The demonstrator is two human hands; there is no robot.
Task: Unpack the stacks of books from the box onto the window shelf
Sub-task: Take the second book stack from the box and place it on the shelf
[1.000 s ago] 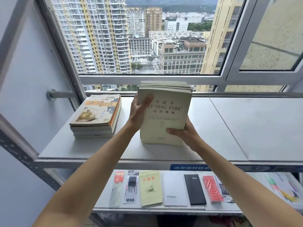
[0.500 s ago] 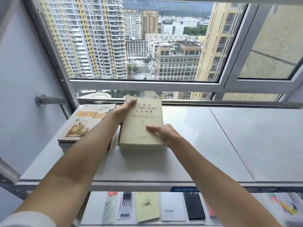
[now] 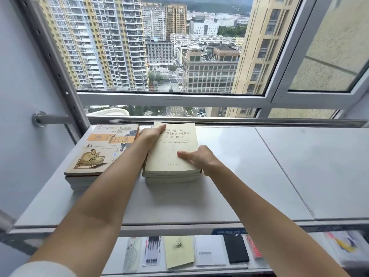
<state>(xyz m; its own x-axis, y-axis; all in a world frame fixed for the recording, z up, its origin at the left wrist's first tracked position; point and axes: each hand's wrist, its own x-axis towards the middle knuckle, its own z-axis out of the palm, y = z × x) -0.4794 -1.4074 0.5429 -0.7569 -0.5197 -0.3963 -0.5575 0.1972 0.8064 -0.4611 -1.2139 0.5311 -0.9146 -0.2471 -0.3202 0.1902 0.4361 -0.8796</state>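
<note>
A stack of pale cream books (image 3: pixel 171 156) lies flat on the white window shelf (image 3: pixel 229 176), close to the window rail. My left hand (image 3: pixel 150 136) grips its far left edge, thumb on the cover. My right hand (image 3: pixel 197 158) holds the near right corner, thumb resting on top. To the left stands another stack of books (image 3: pixel 99 150) with an orange-titled illustrated cover, nearly touching the cream stack. The box is out of view.
A metal rail (image 3: pixel 219 120) runs along the back of the shelf under the window frame. A slanted perforated upright (image 3: pixel 58 70) rises at the left. On a lower shelf (image 3: pixel 111 264) lie pens, notebooks and booklets. The window shelf extends bare to the right.
The cream stack came down from upright in my hands to flat on the shelf, beside the illustrated stack. Both hands stay on it. The view has tilted up slightly.
</note>
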